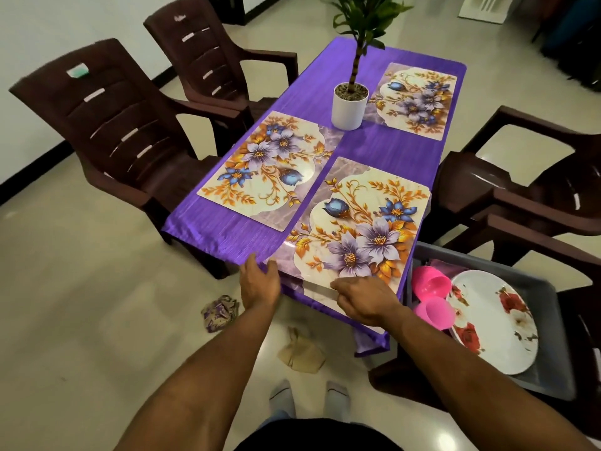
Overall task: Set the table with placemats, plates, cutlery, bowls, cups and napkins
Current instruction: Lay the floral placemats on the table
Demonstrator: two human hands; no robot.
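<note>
Three floral placemats lie on the purple-clothed table [383, 148]: one at the near right [357, 222], one at the left [263, 167] and one at the far right [416, 99]. My left hand [260, 281] holds the near corner of the near placemat at the table's front edge. My right hand [361, 297] rests on that placemat's near edge, fingers curled over it. A grey tub [553, 294] on a chair at the right holds a white plate with red flowers [494, 320] and pink cups [432, 294].
A white pot with a green plant [349, 105] stands mid-table. Brown plastic chairs stand at the left [107, 135], the far left [208, 50] and the right [536, 190]. Crumpled cloths [221, 310] lie on the tiled floor near my feet.
</note>
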